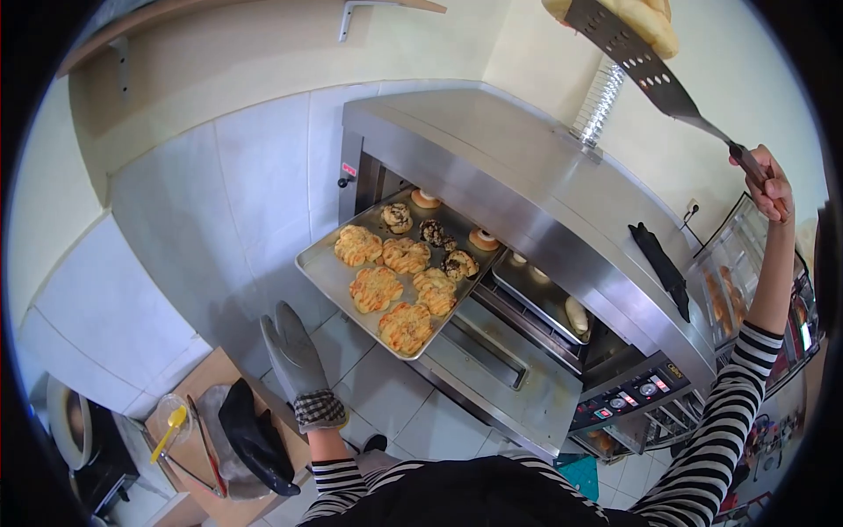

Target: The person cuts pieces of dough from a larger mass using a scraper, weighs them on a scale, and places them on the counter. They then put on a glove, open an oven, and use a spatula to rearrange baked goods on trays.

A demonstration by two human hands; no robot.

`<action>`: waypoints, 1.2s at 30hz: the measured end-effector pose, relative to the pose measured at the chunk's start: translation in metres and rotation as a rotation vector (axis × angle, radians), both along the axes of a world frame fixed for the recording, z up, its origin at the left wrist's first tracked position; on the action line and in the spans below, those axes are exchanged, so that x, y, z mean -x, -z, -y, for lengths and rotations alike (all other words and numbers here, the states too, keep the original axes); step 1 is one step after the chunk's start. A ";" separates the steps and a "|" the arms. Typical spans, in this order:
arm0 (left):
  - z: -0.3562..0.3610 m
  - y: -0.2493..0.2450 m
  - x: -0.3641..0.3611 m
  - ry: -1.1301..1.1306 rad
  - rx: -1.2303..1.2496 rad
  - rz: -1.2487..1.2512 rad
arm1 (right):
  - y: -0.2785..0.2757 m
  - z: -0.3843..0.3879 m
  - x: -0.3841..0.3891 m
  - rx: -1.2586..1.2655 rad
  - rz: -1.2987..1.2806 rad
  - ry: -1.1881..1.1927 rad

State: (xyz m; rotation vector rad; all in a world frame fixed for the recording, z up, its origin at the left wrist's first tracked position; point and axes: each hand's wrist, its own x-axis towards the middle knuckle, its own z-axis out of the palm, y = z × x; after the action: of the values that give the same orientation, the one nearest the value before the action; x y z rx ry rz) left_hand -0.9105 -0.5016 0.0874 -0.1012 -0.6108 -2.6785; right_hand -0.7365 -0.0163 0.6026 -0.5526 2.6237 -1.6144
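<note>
My right hand (768, 186), bare, is raised high and closed round the handle of a slotted spatula (645, 75). A golden bread bun (648, 25) rests against the spatula's blade, partly cut off by the top of the view. My left hand (297, 356) wears a grey oven glove with a checked cuff; its fingers are stretched out and hold nothing. Just beyond it, a metal baking tray (323, 274) juts out of the oven. Shredded-topped breads (376, 290), dark-topped buns (397, 218) and round buns (483, 239) lie on the tray.
The steel deck oven (492, 167) has its door (500, 369) folded down. Inside sits a second tray (527, 294) with pale dough. A black glove (659, 268) lies on the oven top. At left, a wooden table (198, 373) holds tongs (211, 448), a yellow brush (171, 430) and black cloth (250, 435).
</note>
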 end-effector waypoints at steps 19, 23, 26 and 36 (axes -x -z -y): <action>0.052 0.008 -0.015 -0.038 0.094 0.036 | 0.320 0.172 0.206 -0.083 0.407 -0.058; 0.056 0.010 -0.012 -0.052 0.221 0.030 | 0.395 0.193 0.252 -0.127 0.437 -0.105; 0.059 0.015 -0.006 0.000 0.204 0.113 | 0.444 0.197 0.276 -0.171 0.280 -0.191; 0.031 0.057 0.062 0.329 0.484 0.198 | 0.461 0.213 0.252 -0.097 0.452 -0.012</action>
State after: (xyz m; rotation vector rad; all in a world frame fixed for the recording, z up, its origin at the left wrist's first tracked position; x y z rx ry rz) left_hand -0.9729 -0.5327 0.0302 -0.0715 -1.4076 -2.8049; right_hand -0.9890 -0.2297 0.1416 -0.1698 2.3367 -1.3977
